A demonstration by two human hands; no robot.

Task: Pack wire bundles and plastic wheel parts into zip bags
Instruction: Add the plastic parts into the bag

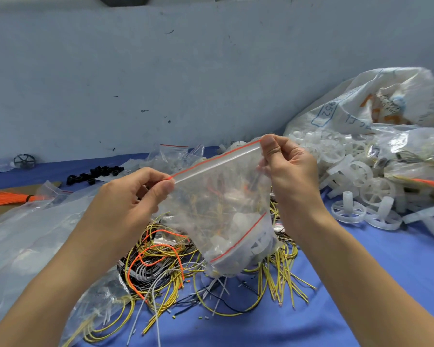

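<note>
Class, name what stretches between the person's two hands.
In the head view, the zip bag's red-lined top edge spans from left hand to right hand.

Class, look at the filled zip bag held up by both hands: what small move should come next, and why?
Probably slide pinched fingers along the red zip strip to seal it. The left hand and right hand each pinch one end of the strip, the zip bag already holds wires and white parts, and it hangs above the wire pile.
</note>
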